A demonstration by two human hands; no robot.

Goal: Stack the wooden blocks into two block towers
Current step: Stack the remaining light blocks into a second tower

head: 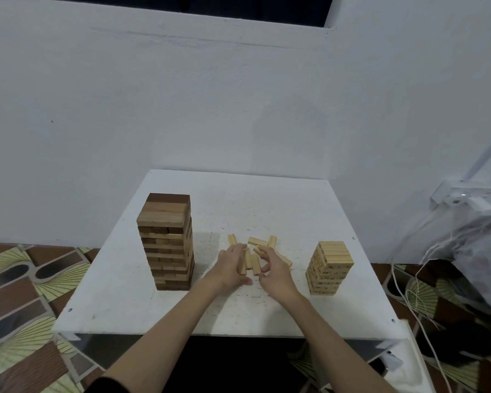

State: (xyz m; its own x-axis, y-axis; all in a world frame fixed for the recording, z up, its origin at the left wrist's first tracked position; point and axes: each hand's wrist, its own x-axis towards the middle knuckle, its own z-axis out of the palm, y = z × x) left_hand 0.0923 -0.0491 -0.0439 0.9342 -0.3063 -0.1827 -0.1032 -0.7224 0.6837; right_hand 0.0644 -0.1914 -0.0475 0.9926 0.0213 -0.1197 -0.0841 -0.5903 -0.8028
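loose blocks (260, 245) between left hand (230, 266), right hand (272, 269)

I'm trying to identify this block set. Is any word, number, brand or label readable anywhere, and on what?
Nothing can be read.
Dark marks on the short pale wooden block tower: too small and blurred to read.
Tall dark-and-light wooden block tower: no print visible.
White table: no print visible.
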